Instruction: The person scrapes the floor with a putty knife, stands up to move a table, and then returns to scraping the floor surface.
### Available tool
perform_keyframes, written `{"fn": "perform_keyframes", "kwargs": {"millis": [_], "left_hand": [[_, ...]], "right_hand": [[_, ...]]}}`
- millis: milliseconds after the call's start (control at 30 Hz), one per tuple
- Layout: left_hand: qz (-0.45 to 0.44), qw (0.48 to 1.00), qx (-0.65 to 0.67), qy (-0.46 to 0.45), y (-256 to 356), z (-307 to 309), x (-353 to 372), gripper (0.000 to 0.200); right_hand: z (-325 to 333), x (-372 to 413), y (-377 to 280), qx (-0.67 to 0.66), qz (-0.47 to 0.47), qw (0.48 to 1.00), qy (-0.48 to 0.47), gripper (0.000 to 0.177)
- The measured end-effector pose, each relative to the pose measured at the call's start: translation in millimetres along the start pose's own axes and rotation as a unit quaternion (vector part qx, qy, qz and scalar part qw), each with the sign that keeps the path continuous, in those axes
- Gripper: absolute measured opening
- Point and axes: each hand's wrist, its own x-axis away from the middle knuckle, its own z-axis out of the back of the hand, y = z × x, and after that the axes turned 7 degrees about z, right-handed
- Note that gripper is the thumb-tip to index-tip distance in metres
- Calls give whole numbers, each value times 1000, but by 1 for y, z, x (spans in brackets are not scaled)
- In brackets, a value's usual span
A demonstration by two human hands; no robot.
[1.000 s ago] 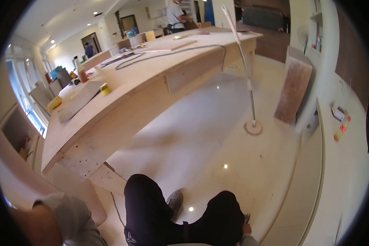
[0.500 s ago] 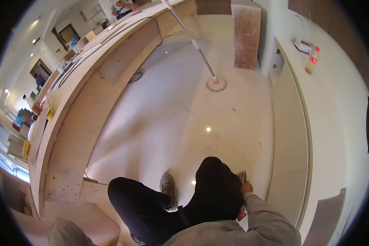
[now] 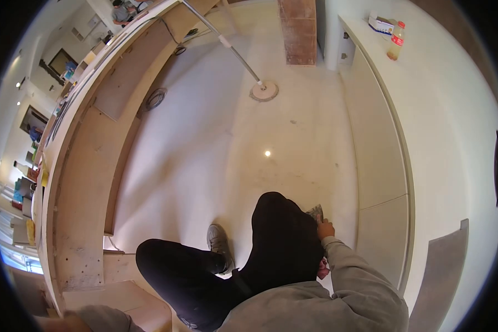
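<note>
My right hand (image 3: 326, 228) is low beside my right knee, close to the floor. Its fingers are closed round a small flat grey tool, seemingly a scraper (image 3: 315, 212), whose far end fans out toward the floor. A reddish cloth-like thing (image 3: 323, 270) shows partly below that wrist, against my trouser leg. At the bottom left edge, my left hand (image 3: 54, 323) shows only as a blurred strip of skin past the grey sleeve; its fingers are out of sight. It is nearest to the wooden counter's lower panel (image 3: 113, 299).
A flat round mop (image 3: 264, 91) stands on the pale floor, its pole leaning on the long wooden counter (image 3: 77, 182). Coiled cable (image 3: 156, 98) lies by the counter's base. On the right, a white ledge bears a bottle (image 3: 396, 41) and a box (image 3: 380, 24). A person (image 3: 122, 12) is beyond the counter.
The view has shifted, so the mop, bottle and counter sit higher and farther left. My left sleeve has moved, and some skin beyond it now shows. My right hand still grips the grey tool.
</note>
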Motion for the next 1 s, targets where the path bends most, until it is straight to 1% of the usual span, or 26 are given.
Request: {"fn": "perform_keyframes", "kwargs": {"millis": [33, 67, 100, 133, 167, 200, 233, 267, 300, 333, 367, 467, 500, 567, 600, 633, 667, 700, 733, 800, 833, 867, 933, 967, 1000], "left_hand": [[75, 983, 6, -165, -26, 21, 5, 59], [71, 983, -2, -167, -53, 36, 18, 59], [135, 948, -143, -250, -80, 41, 37, 50], [191, 881, -296, -317, -102, 60, 54, 47], [274, 871, -275, -301, -108, 40, 71, 41], [232, 839, -320, -375, -118, 28, 66, 31], [214, 832, -347, -377, -129, 22, 70, 22], [190, 840, -344, -373, -147, 25, 77, 21], [206, 826, -361, -381, -157, 27, 80, 21], [216, 819, -364, -387, -169, 28, 83, 21], [205, 810, -382, -395, -181, 31, 88, 22], [230, 780, -413, -410, -209, 32, 106, 29], [228, 788, -412, -397, -216, 32, 116, 29], [269, 760, -430, -407, -233, 34, 136, 39], [268, 767, -428, -395, -238, 35, 145, 39], [280, 744, -452, -404, -241, 36, 152, 44], [291, 720, -476, -413, -245, 37, 159, 49], [318, 679, -506, -426, -245, 34, 161, 59], [320, 683, -503, -422, -247, 33, 162, 59], [376, 663, -514, -395, -251, 32, 166, 67], [408, 649, -500, -404, -254, 35, 167, 73], [409, 649, -496, -406, -255, 36, 171, 73], [425, 633, -504, -405, -255, 36, 174, 74], [428, 624, -505, -416, -255, 36, 175, 74], [428, 623, -500, -422, -254, 37, 174, 74]], "right_hand": [[-1, -1, 0, -12, -5, 1000, 10, 60], [-7, -3, 6, -7, 4, 1000, 27, 61], [-31, -12, 17, -3, 29, 999, 46, 63], [-49, -20, 27, -25, 42, 998, 35, 65], [-35, -16, 20, -41, 34, 998, 27, 67], [-38, -19, 19, -19, 19, 1000, 13, 66], [-35, -18, 17, -10, 34, 999, 22, 65], [-33, -18, 13, -3, 28, 999, 17, 63], [-33, -20, 14, 5, 15, 1000, 12, 61], [-32, -21, 15, 10, 23, 999, 23, 61], [-30, -21, 15, 15, 23, 999, 19, 60], [-41, -24, 22, 17, 22, 999, 22, 59], [-43, -23, 23, 22, 22, 999, 19, 59], [-36, -24, 20, 32, 16, 999, 15, 57], [-32, -20, 19, 37, 8, 999, 7, 54], [-29, -18, 18, 38, 3, 999, 19, 54], [-25, -18, 16, 26, -1, 1000, -2, 52], [-24, -20, 16, 14, -5, 1000, -25, 49], [-24, -20, 17, 15, -10, 1000, -20, 49], [-28, -23, 19, 1, -15, 999, -30, 45], [-39, -33, 22, -26, -48, 998, -25, 45], [-51, -34, 32, -26, -52, 998, -26, 45], [-40, -22, 28, 7, 19, 1000, 4, 48], [-37, -21, 26, 6, 14, 1000, 0, 48], [-35, -20, 26, 19, 21, 1000, 5, 51]]}}
